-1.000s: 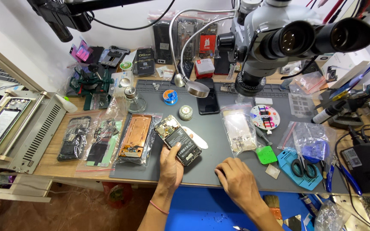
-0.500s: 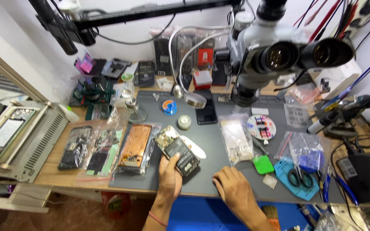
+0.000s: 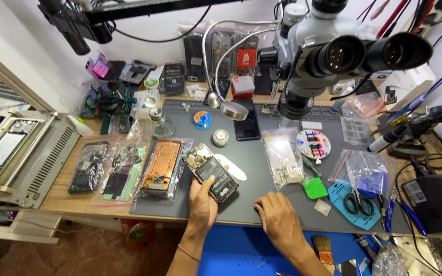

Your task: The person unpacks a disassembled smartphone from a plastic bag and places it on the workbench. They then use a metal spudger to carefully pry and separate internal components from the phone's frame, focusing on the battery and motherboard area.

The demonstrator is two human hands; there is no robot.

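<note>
a: what does the opened phone (image 3: 212,172) look like?

b: it lies back-off on the grey mat (image 3: 262,204), tilted so its top end points up and to the left. the upper end shows bare metal shields and small parts, and the lower stretch is a dark battery-like slab. the frame edge is dark.

a: where is it on the bench (image 3: 72,197)?

b: near the front edge of the mat, just right of the copper-coloured phone back in a clear bag (image 3: 160,166), and touching or nearly touching a white plastic pry tool (image 3: 233,167) on its right side.

a: and the hands?

b: the left hand (image 3: 202,200) comes up from below with its fingers clamped on the lower end of the phone, thumb on one side. the right hand (image 3: 278,220) rests on the mat near the front edge, well apart from the phone, fingers curled together and holding nothing that shows.

a: anything different from half a second ago?

b: little on the bench itself. the phone stays in the same spot under the same grip, and the right hand keeps its place on the mat. the view has shifted slightly, so the microscope (image 3: 333,56) sits a touch higher and more to the right in the picture.
</note>
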